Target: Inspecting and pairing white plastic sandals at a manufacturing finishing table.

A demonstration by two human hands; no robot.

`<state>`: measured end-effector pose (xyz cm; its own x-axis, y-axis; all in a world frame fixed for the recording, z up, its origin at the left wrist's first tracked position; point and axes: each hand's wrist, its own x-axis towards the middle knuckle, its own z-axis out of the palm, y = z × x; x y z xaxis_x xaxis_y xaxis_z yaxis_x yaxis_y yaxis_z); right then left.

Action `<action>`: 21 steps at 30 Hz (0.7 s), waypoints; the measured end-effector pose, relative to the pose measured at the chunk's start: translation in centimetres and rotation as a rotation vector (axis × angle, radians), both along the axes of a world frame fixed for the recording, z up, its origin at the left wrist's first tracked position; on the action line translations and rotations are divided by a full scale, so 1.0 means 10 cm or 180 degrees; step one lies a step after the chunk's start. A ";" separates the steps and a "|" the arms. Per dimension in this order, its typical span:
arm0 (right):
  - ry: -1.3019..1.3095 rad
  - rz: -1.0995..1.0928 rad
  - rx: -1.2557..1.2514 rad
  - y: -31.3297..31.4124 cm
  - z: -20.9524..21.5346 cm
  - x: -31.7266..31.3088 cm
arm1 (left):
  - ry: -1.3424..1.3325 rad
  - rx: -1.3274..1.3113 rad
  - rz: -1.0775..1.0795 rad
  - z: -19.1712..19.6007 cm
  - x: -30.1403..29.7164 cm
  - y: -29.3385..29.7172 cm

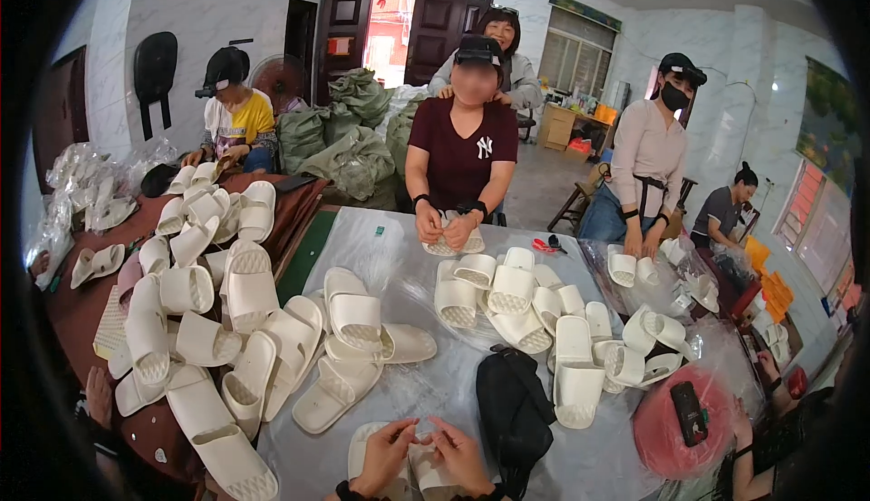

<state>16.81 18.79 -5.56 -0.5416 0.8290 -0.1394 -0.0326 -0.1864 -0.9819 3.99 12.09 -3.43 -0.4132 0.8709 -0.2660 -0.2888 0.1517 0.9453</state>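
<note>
From the head camera, your left hand (385, 457) and right hand (460, 456) meet at the table's (435, 392) near edge, fingertips pinched on a thin clear plastic bag (419, 430) held over a pair of white slippers (412, 474). You look to be opening the bag's mouth; next, spread it wide enough for the pair, beside the black pouch (515, 410).
</note>
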 end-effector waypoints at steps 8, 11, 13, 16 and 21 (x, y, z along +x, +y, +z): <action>-0.0177 -0.0227 -0.0081 0.02 0.11 -0.02 | 0.0319 0.0301 -0.0409 0.00 0.05 0.07; 0.0204 -0.0270 -0.0178 0.02 0.14 0.00 | 0.0494 0.0302 -0.0339 0.07 0.07 0.06; 0.0013 -0.0122 -0.0274 0.02 0.17 0.00 | 0.0522 0.0216 -0.0294 0.00 0.07 0.04; -0.0026 0.0096 -0.0273 0.00 0.17 -0.01 | 0.0496 0.0173 -0.0275 -0.03 0.04 0.02; 0.0026 0.0195 -0.0116 -0.02 0.13 0.00 | 0.0603 0.0207 -0.0467 0.07 0.03 -0.01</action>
<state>16.76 18.59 -4.29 -0.5924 0.7887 -0.1641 -0.0281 -0.2238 -0.9742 4.27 12.00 -2.69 -0.3181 0.9380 -0.1374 -0.0848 0.1162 0.9896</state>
